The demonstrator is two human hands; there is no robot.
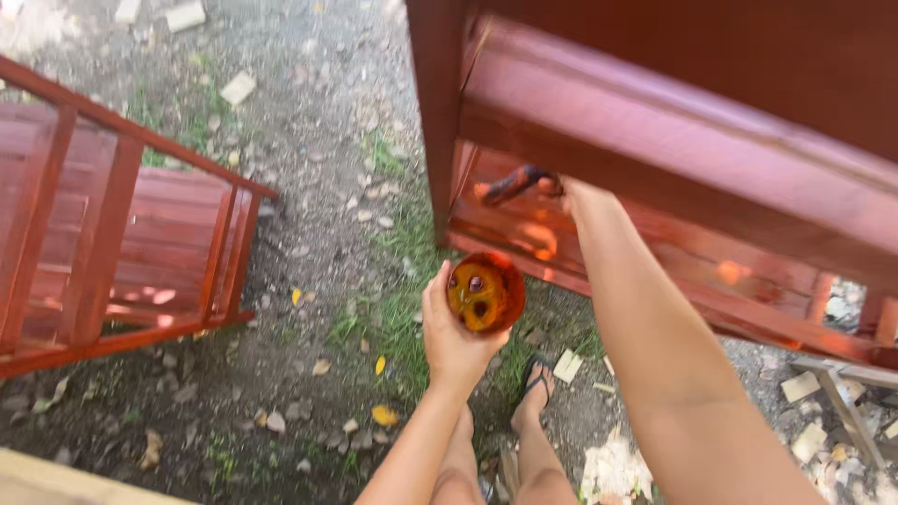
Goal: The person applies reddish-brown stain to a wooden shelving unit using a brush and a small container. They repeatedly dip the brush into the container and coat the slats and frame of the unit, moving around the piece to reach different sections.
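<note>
Amber-stained container (485, 294) in left hand (453, 332), glossy

Single head-worn view, looking steeply down past own forearms to gravel ground (309, 140); near, red-stained wooden furniture (673, 140) close at upper right.

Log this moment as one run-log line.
left hand: holds small container of reddish stain | right hand: grips brush against red wooden furniture frame | ground: gravel, grass
</note>
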